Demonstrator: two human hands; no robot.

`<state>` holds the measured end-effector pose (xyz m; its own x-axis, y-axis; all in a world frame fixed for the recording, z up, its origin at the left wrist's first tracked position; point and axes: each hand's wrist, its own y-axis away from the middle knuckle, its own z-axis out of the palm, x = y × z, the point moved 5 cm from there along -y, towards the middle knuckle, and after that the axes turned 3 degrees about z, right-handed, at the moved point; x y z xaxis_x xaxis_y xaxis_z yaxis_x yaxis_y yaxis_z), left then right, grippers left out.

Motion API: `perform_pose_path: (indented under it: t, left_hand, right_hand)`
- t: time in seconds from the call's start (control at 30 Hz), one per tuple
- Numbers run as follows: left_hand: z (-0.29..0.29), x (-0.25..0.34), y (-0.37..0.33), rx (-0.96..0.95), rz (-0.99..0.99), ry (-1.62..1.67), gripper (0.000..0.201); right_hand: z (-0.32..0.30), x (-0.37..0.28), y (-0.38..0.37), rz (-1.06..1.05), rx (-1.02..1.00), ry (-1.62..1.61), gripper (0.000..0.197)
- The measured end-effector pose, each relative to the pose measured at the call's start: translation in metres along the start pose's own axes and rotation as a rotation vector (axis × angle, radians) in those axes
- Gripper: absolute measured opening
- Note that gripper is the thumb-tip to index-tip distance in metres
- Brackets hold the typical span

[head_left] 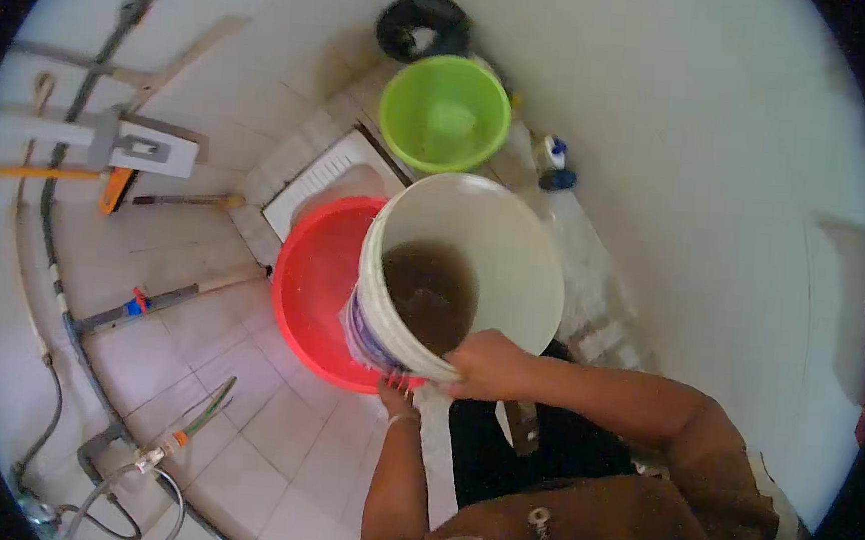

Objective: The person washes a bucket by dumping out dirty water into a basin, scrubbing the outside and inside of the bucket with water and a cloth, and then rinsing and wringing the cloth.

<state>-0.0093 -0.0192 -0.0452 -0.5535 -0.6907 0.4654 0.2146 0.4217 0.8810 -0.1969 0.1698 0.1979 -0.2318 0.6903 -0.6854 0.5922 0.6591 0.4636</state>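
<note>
A large white plastic bucket (519, 251) is tilted to the left over a wide red tub (309, 286). Murky brown water (429, 290) has gathered along the bucket's lower left side. My right hand (491, 364) is closed round the bucket's near rim. Lower down, against the outside near the printed label, my left hand (399, 396) supports the bucket, its fingertips partly hidden by it. Much of the tub's right side is covered by the bucket.
Behind the tub lies a white squat toilet (308, 183). A green basin (423, 149) and a black round container (401, 35) stand in the far corner. A capped bottle (551, 153) is by the right wall. Pipes, a valve (137, 302) and a hose (212, 407) line the left.
</note>
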Motion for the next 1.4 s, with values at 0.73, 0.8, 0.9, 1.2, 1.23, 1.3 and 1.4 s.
perform_pose_path:
  t: [0.73,0.8,0.9,1.2,1.23,1.3,1.4]
  left_hand:
    - [0.013,0.123,-0.246,0.335,-0.376,0.617,0.053]
    - [0.021,0.121,-0.267,0.301,-0.319,0.672,0.051]
    - [0.015,0.144,-0.297,0.271,-0.224,0.625,0.047]
    - [0.026,0.194,-0.293,0.272,-0.176,0.597,0.045]
    - [0.024,0.198,-0.293,0.263,-0.147,0.572,0.045]
    - [0.016,0.199,-0.292,0.293,-0.160,0.570,0.045]
    - [0.010,0.207,-0.287,0.339,-0.152,0.532,0.045]
  right_hand:
    - [0.059,-0.068,-0.615,-0.263,-0.510,0.120,0.046]
    - [0.067,-0.064,-0.642,-0.313,-0.542,0.125,0.043]
    - [0.073,-0.078,-0.683,-0.247,-0.603,0.101,0.044]
    - [0.089,-0.095,-0.750,-0.238,-0.584,0.226,0.055]
    - [0.091,-0.097,-0.754,-0.240,-0.581,0.225,0.055]
    - [0.091,-0.100,-0.760,-0.241,-0.573,0.294,0.055]
    - [0.089,-0.100,-0.771,-0.260,-0.607,0.250,0.057]
